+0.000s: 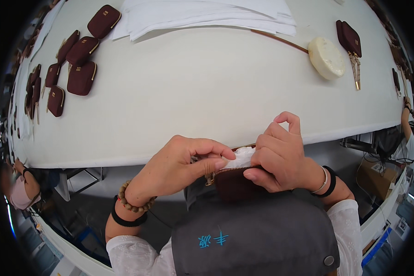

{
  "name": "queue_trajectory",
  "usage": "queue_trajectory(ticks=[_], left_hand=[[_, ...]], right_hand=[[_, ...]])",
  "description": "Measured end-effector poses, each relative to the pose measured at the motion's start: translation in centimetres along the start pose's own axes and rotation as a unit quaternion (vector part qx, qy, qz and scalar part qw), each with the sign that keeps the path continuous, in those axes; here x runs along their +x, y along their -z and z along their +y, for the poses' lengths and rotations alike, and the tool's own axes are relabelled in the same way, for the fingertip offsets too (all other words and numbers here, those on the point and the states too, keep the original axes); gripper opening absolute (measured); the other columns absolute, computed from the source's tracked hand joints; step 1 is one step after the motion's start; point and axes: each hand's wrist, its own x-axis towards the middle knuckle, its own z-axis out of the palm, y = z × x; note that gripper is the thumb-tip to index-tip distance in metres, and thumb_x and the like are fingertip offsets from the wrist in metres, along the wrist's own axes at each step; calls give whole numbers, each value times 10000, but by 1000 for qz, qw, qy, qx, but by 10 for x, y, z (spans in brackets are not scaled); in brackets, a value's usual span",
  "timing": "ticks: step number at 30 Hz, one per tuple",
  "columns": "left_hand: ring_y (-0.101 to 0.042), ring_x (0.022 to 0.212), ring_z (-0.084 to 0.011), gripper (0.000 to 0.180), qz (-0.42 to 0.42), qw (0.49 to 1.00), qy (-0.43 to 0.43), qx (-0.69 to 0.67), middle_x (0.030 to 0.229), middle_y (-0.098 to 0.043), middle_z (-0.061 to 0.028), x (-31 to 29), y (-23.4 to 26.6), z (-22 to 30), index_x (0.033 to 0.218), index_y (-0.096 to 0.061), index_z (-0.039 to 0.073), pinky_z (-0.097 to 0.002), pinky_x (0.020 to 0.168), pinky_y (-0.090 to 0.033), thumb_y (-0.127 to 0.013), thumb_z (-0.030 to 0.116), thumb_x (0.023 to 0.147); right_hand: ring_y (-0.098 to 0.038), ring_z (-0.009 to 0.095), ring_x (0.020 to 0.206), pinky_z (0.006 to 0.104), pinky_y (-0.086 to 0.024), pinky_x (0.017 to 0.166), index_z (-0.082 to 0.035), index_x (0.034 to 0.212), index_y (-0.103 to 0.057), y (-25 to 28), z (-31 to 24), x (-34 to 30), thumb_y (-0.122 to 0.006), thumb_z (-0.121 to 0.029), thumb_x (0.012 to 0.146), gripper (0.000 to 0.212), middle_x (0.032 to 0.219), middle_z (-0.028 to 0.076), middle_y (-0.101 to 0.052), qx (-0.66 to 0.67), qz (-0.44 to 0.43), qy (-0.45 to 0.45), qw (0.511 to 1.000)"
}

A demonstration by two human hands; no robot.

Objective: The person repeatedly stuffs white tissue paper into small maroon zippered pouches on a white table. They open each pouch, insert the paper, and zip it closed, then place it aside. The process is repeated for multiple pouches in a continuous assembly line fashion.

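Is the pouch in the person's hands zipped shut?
No: the dark red pouch gapes along its zipper, with white material showing between the left hand and the right hand.

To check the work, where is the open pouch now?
The pouch is below and right of centre in the head view, between the left hand and right hand, near the table edge.
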Motion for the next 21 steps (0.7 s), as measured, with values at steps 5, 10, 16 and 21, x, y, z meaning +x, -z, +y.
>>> queue_trajectory(ticks=[5,10,16,21], left_hand=[[-604,767,-68,212,31,997,-30,59,828,-682,-32,3,-8,4,1035,-666,-19,-231,727,-486,-708,55,841],[-610,851,-89,282,62,971,-32,-228,900,-663,-48,-4,-21,-27,1102,-559,14,-244,756,-474,-698,77,864],[-605,896,-97,286,18,934,-12,-358,981,-657,-55,-12,-17,-47,1163,-526,43,-262,808,-488,-651,106,913],[-578,843,-90,377,69,988,2,-141,975,-651,-34,-10,-27,-25,1206,-512,46,-246,798,-451,-691,143,889]], right_hand=[[-444,182,599,428,-344,754,-130,666,-478,-1,-2,-5,-676,-356,829,342,663,5,-458,6,0,17,1000],[-438,173,589,417,-343,743,-126,646,-464,-1,3,-12,-697,-387,813,388,646,-4,-443,21,-1,19,1000],[-432,176,592,406,-343,739,-138,701,-518,-1,9,-16,-722,-386,797,336,640,-12,-445,63,-20,9,998],[-443,184,623,397,-346,751,-144,845,-602,3,14,-15,-734,-371,790,268,660,-15,-462,116,-60,-40,991]])
